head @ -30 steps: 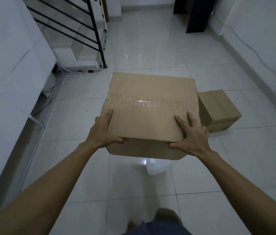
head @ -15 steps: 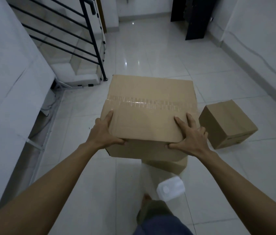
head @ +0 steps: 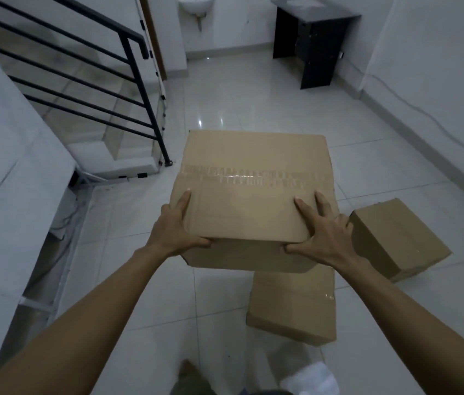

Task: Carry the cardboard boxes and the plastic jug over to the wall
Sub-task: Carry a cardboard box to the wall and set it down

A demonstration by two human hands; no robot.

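I hold a large taped cardboard box (head: 253, 183) in front of me, above the floor. My left hand (head: 175, 229) grips its near left corner and my right hand (head: 323, 232) grips its near right corner, thumbs underneath the edge. Below it, a second cardboard box (head: 293, 306) lies on the tiles, partly hidden by the one I carry. A third, smaller box (head: 398, 238) sits tilted on the floor to the right. The white plastic jug (head: 310, 380) shows blurred at the bottom edge, near my feet.
A black stair railing (head: 128, 89) and white steps (head: 116, 163) stand at the left. A white wall (head: 3, 172) runs along the near left, another wall (head: 438, 75) along the right. A dark small table (head: 316, 41) and a wall basin (head: 196, 4) stand at the back.
My view has lifted and moved forward over the floor: the small box and the jug have slid down toward the bottom, and the second box has come out from under the carried one.
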